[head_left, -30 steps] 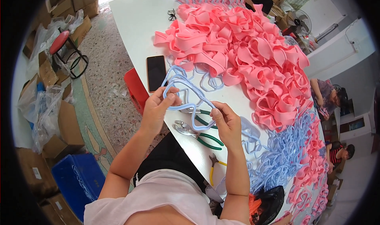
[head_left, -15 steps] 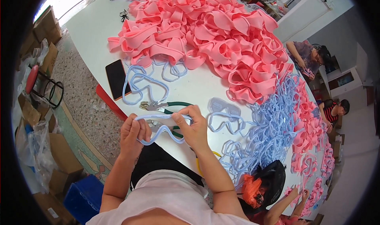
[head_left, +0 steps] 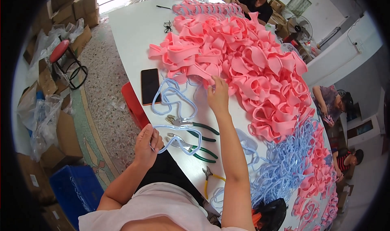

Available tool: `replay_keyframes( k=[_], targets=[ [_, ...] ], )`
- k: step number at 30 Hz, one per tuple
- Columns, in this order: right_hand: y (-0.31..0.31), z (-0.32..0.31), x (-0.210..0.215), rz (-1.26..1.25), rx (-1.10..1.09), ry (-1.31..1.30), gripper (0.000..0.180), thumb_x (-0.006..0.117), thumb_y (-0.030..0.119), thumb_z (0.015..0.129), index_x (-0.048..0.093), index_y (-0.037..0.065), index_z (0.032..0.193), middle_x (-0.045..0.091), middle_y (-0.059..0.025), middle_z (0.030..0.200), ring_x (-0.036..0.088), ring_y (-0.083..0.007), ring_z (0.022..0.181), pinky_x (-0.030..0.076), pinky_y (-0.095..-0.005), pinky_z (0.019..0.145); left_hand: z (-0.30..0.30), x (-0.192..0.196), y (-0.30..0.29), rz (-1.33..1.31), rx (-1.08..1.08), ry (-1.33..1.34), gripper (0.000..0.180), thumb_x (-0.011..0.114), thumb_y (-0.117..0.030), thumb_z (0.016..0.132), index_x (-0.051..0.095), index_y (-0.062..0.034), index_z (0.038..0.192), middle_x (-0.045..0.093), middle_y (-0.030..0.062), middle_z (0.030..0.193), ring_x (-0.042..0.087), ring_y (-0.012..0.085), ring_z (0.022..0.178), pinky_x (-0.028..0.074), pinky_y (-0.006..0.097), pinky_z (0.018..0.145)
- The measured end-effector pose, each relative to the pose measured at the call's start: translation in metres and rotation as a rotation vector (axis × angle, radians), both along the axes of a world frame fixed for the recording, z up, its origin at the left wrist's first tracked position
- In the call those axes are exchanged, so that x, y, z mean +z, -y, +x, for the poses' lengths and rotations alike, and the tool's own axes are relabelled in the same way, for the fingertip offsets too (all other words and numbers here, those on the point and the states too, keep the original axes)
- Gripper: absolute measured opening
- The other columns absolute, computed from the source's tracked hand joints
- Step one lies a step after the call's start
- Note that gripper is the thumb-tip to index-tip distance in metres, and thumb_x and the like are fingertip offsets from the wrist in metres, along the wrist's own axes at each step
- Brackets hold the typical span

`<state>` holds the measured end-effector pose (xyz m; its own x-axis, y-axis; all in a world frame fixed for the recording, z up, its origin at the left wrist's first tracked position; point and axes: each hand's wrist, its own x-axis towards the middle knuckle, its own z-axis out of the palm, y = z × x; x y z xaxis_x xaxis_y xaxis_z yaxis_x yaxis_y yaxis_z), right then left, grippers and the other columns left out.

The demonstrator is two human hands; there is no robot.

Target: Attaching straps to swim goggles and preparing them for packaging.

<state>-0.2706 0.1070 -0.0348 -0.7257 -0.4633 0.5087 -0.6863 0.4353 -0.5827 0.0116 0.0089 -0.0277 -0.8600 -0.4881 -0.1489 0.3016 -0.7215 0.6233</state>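
My left hand [head_left: 147, 143] is closed on one end of a light blue, goggle-shaped rubber frame [head_left: 200, 138], held over the table's near edge. My right arm stretches forward, and the fingers of my right hand [head_left: 218, 96] pinch the lower edge of a pink foam band [head_left: 202, 70] at the front of a large pink heap [head_left: 260, 66]. Below the blue frame lie two pairs of green-handled pliers [head_left: 198, 125]. Loose blue frames [head_left: 175, 93] rest between my hands, beside a dark phone [head_left: 150, 87].
Yellow-handled cutters [head_left: 207, 178] lie near the edge. A tangle of blue frames [head_left: 280, 166] spreads to the right, with a black bag [head_left: 273, 216] nearby. A red stool [head_left: 134, 105] stands against the table's left side. Other people sit along the far and right sides.
My right hand has let go of the blue frame and reached forward to the pink heap. My left hand still holds the frame. The view has shifted, showing more of the table's far end.
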Motion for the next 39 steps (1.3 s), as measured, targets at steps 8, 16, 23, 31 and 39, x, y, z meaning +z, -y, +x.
replay_keyframes(
  k=[8,16,23,31,39],
  targets=[
    [0.028,-0.044,0.004,0.514,-0.25,-0.225,0.023,0.062,0.018,0.081,0.06,0.001,0.096,0.06,-0.0188,0.11,0.054,-0.037,0.105,0.044,-0.0483,0.085,0.021,-0.001,0.016,-0.013,0.106,0.035,0.036,0.044,-0.032,0.103,0.048,-0.0087,0.075,0.037,-0.0012,0.055,0.037,0.0092,0.047,0.03,0.023,0.046],
    [0.018,-0.065,0.09,0.03,-0.354,0.032,0.022,0.055,0.025,0.086,0.053,0.003,0.091,0.065,-0.0167,0.082,0.065,-0.0319,0.075,0.046,-0.0434,0.071,0.017,0.003,0.022,-0.008,0.128,-0.003,0.036,0.043,-0.033,0.103,0.049,-0.0083,0.077,0.038,-0.0007,0.055,0.038,0.01,0.047,0.031,0.024,0.047],
    [-0.006,-0.015,0.109,-0.372,0.013,0.569,0.04,0.071,0.027,0.078,0.052,-0.001,0.099,0.059,-0.0103,0.089,0.057,-0.0162,0.078,0.047,-0.0302,0.07,0.008,0.013,0.022,-0.058,-0.013,-0.206,0.037,0.042,-0.039,0.102,0.048,-0.01,0.079,0.039,-0.0008,0.058,0.039,0.0107,0.049,0.033,0.025,0.049],
    [-0.041,0.085,0.07,-0.378,0.216,0.905,0.046,0.073,0.029,0.081,0.053,-0.001,0.111,0.059,-0.0084,0.101,0.057,-0.0152,0.09,0.047,-0.0294,0.081,-0.015,0.01,-0.004,-0.117,-0.24,-0.352,0.034,0.047,-0.043,0.098,0.055,-0.01,0.093,0.048,0.0198,0.134,0.048,0.0303,0.123,0.037,0.041,0.102],
    [-0.071,0.13,0.063,-0.342,0.511,1.299,0.043,0.06,0.018,0.094,0.048,0.0,0.131,0.057,-0.007,0.114,0.058,-0.0145,0.099,0.047,-0.0292,0.088,-0.014,-0.021,-0.008,-0.069,-0.322,-0.095,0.033,0.05,-0.038,0.098,0.057,-0.0071,0.093,0.04,0.0197,0.144,0.041,0.0263,0.132,0.032,0.044,0.109]
  ],
)
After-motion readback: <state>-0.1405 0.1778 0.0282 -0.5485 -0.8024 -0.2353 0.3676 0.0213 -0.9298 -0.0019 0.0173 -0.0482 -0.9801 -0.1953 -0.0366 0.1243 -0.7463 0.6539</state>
